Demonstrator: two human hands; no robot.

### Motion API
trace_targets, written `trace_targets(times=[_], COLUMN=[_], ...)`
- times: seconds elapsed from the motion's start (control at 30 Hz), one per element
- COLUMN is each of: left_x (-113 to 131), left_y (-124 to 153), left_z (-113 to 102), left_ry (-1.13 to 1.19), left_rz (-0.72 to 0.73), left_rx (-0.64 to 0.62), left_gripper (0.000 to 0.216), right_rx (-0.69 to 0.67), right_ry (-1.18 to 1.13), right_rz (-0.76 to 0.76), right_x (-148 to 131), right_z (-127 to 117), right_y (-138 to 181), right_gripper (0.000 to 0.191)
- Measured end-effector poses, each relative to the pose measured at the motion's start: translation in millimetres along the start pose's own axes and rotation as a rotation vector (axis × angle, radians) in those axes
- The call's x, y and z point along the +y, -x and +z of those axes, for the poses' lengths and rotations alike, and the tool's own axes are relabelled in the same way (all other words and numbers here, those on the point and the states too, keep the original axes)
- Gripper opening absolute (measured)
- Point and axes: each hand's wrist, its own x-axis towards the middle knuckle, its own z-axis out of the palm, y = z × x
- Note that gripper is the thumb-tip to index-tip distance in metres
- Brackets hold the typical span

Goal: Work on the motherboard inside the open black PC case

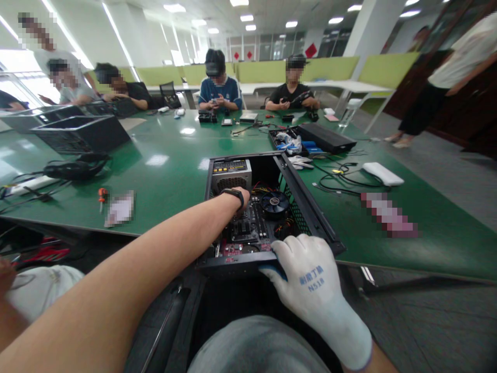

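Note:
An open black computer case [310, 197] lies on its side in front of me, at the table's near edge. My left hand [244, 198], bare with a black wristband, reaches inside it beside the silver power supply [233, 182]. Its fingers are hidden from view, so what they touch does not show. The motherboard [248, 225] lies below the hand, with a round black cooling fan [274, 202] to its right. My right hand [305, 267], in a white work glove, grips the near rim of the case, fingers over the top and thumb beneath.
On the green table [166, 191], an orange-handled screwdriver [102, 197] lies left. Black cables [341, 178] and a white pouch [382, 174] lie right. Farther back stands a black tray [277, 140] with gloves. Another case [83, 134] is far left. Several people sit around the table.

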Motion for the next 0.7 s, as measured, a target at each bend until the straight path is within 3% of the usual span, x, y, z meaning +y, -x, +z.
trace_targets(times=[0.7], left_x=[0.1], left_y=[0.9], left_z=[1.9], left_ry=[-0.001], left_rz=[-0.004], left_rx=[0.011], left_gripper=[0.059], right_rx=[-0.002], right_ry=[-0.031], right_rz=[0.011], right_x=[0.9], right_z=[3.9], right_y=[2.0], right_gripper=[0.03])
